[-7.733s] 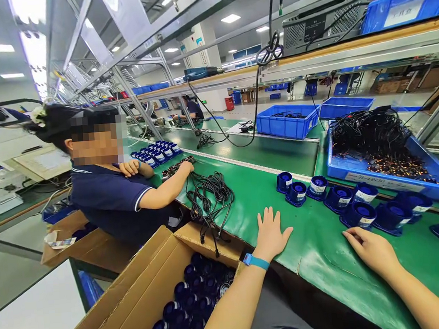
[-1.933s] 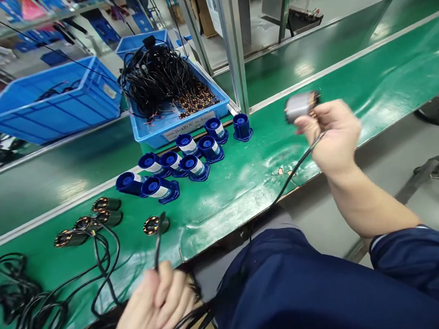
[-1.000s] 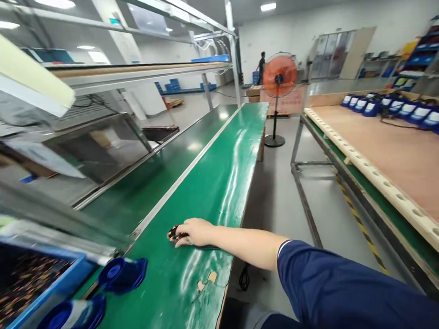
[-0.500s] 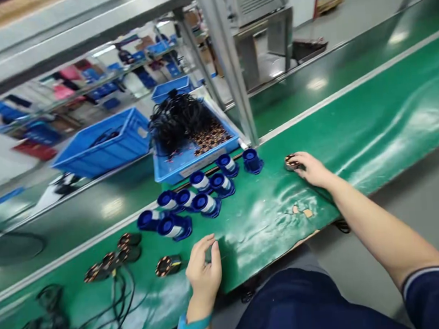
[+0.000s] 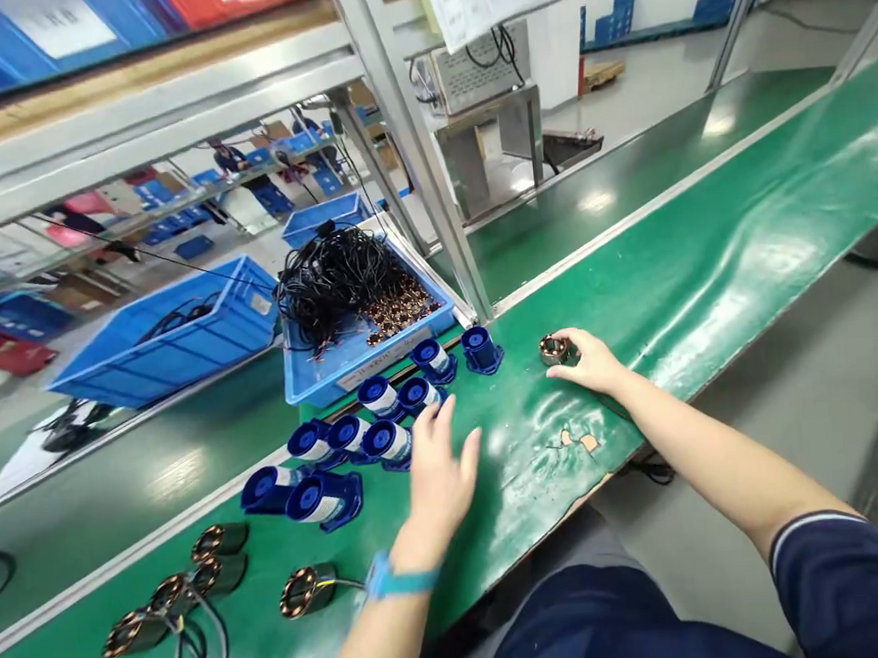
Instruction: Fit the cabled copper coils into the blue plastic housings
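My right hand (image 5: 588, 364) has its thumb and fingers around a copper-wound motor stator (image 5: 553, 350), which stands on the green bench top. My left hand (image 5: 443, 474), with a teal band on the wrist, is open with its fingers apart and holds nothing. Its fingertips are nearest the blue plastic housings; they overlap one labelled housing (image 5: 389, 441) in view, and I cannot tell whether they touch. Several such housings stand in loose rows, ending at a separate housing (image 5: 480, 350). A single stator (image 5: 307, 591) with wires lies left of my left wrist.
Several stators (image 5: 170, 595) with black cables lie at the lower left. Behind the housings, a blue tray (image 5: 314, 378) holds black cables and small copper-coloured parts. A blue crate (image 5: 177, 347) stands to its left. A metal post (image 5: 428, 169) rises beside the tray.
My left hand has moved forward to the housings, and its fingers have spread. My right hand stays at the stator with its fingers looser around it. The camera view has shifted.
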A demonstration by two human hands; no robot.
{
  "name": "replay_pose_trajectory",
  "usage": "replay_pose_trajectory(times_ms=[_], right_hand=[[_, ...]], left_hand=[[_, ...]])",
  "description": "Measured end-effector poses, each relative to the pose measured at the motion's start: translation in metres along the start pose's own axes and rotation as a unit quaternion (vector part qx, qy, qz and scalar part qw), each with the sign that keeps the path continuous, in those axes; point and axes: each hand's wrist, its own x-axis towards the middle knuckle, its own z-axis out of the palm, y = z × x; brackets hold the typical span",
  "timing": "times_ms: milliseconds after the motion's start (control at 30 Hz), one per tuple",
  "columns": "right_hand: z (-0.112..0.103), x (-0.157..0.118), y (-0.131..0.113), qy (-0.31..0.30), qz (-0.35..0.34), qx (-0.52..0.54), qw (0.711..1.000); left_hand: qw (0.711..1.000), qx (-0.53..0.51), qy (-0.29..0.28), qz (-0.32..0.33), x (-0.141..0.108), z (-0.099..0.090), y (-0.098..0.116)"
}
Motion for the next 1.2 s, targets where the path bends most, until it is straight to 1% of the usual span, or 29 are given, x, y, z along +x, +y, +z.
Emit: replay_pose_trajectory(times_ms=[67,133,167,200,233,300,367,467,533,600,667,733,800,867,900,1000,1067,1133,1200], right_hand=[[0.004,-0.002,0.004,-0.002,-0.018,-0.032,0.999],[0.007,-0.002,0.01,0.004,-0.022,-0.059,0.998],[0.009,-0.002,0.012,0.008,-0.02,-0.07,0.997],[0.01,-0.001,0.014,0.011,-0.018,-0.08,0.997],[0.01,0.0,0.014,0.011,-0.017,-0.088,0.996],[0.011,0.0,0.014,0.005,-0.018,-0.098,0.995],[0.01,0.0,0.012,0.003,-0.02,-0.102,0.995],[0.01,0.0,0.009,0.009,-0.012,-0.11,0.994],[0.009,0.0,0.005,0.011,0.005,-0.119,0.993],[0.008,0.003,-0.002,0.007,0.033,-0.134,0.99],[0.007,0.007,-0.011,-0.001,0.075,-0.155,0.985],[0.007,0.011,-0.022,-0.01,0.118,-0.173,0.978],[0.008,0.013,-0.032,-0.018,0.145,-0.168,0.975],[0.008,0.007,-0.043,-0.012,0.156,-0.119,0.981],[0.008,0.002,-0.05,-0.002,0.156,-0.075,0.985],[-0.001,-0.021,-0.081,0.036,0.121,0.097,0.987],[-0.01,-0.034,-0.11,0.041,0.075,0.17,0.982],[-0.016,-0.042,-0.139,0.008,0.033,0.17,0.985],[-0.016,-0.043,-0.162,-0.05,0.003,0.119,0.992]], left_hand=[[0.998,0.023,-0.064,-0.011,0.049,0.033,0.015],[0.99,0.039,-0.121,-0.055,0.089,0.06,0.021],[0.986,0.038,-0.142,-0.079,0.103,0.07,0.022],[0.983,0.031,-0.15,-0.096,0.11,0.078,0.022],[0.983,0.021,-0.147,-0.103,0.112,0.084,0.021],[0.989,-0.003,-0.116,-0.087,0.1,0.09,0.019],[0.995,-0.026,-0.085,-0.046,0.074,0.087,0.014],[0.996,-0.07,-0.062,0.011,0.029,0.074,0.007],[0.993,-0.098,-0.051,0.032,0.002,0.064,0.006],[0.991,-0.125,-0.034,0.028,-0.018,0.058,0.007],[0.987,-0.161,-0.006,-0.008,-0.032,0.059,0.009],[0.977,-0.198,0.012,-0.075,-0.038,0.064,0.012],[0.964,-0.225,0.019,-0.14,-0.038,0.069,0.013],[0.955,-0.234,0.016,-0.184,-0.035,0.073,0.013],[0.952,-0.234,0.01,-0.197,-0.033,0.073,0.013],[0.953,-0.221,-0.026,-0.207,-0.029,0.072,0.014],[0.957,-0.217,-0.042,-0.191,-0.028,0.069,0.015],[0.959,-0.216,-0.045,-0.178,-0.027,0.068,0.016],[0.959,-0.223,-0.046,-0.171,-0.028,0.067,0.016]])
